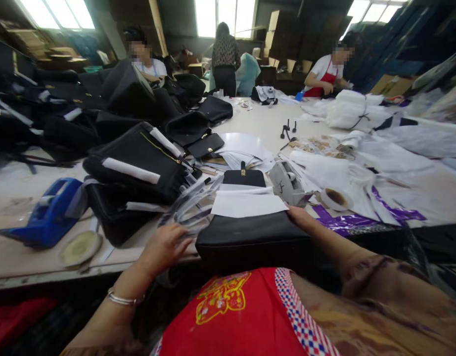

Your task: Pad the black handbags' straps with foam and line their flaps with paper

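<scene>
A black handbag (246, 235) lies at the table's front edge before me, its flap (250, 177) with a gold clasp pointing away. Across its middle rests a white sheet (249, 203). My left hand (168, 244) is just left of the bag, fingers loosely apart with nothing in them, close to some clear plastic strips (191, 210). My right hand (300, 217) is at the bag's right side by the sheet's corner. Its fingertips are hidden, so I cannot tell whether it grips the bag or the sheet.
Black bags (135, 163) are piled on the left, near a blue tape dispenser (46, 212) and a tape roll (80, 248). On the right are a grey dispenser (285, 182), another tape roll (335, 199), purple packaging (335, 220) and white wrapping (354, 110). Several people are across the table.
</scene>
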A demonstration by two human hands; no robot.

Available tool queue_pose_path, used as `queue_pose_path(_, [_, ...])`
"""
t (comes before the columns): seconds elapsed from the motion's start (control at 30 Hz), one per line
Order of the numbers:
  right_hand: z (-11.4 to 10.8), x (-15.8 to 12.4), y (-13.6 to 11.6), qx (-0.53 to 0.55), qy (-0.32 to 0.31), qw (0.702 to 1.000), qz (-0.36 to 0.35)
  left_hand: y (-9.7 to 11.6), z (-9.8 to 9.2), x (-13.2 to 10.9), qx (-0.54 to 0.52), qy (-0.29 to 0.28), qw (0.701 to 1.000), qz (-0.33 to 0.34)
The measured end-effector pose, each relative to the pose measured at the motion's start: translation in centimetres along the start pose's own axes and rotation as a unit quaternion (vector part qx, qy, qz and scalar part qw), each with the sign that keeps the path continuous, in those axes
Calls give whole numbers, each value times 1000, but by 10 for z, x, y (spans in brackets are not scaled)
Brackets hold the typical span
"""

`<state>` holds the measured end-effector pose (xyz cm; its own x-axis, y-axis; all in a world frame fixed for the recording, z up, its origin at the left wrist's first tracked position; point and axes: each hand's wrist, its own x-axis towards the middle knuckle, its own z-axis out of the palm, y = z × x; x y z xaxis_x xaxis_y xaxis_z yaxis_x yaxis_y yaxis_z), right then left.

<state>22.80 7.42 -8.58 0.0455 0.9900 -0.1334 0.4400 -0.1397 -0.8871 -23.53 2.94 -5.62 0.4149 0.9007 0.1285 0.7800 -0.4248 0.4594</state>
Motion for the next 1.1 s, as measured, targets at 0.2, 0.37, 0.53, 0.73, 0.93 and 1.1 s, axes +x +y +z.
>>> queue_pose_path(0.2, [-4,-37,13,64,0,998,-27,82,-7,8,-209,37,977,21])
queue_pose_path(0.37, [-25,-51,9,83,52,989,-108,123,-13,23,-195,-12,981,9])
queue_pose_path(0.53, [-38,-37,-1,31,77,974,-209,142,-26,38,-135,-55,989,-31])
queue_pose_path(0.73, [-34,-28,-2,4,58,961,-272,177,-33,95,-87,-34,995,-26])
queue_pose_path(0.93, [-28,-29,-10,73,-2,977,-200,228,3,176,-15,-142,987,75])
queue_pose_path(1.1, [-24,-22,-20,105,-37,979,-170,237,28,212,0,-243,968,64])
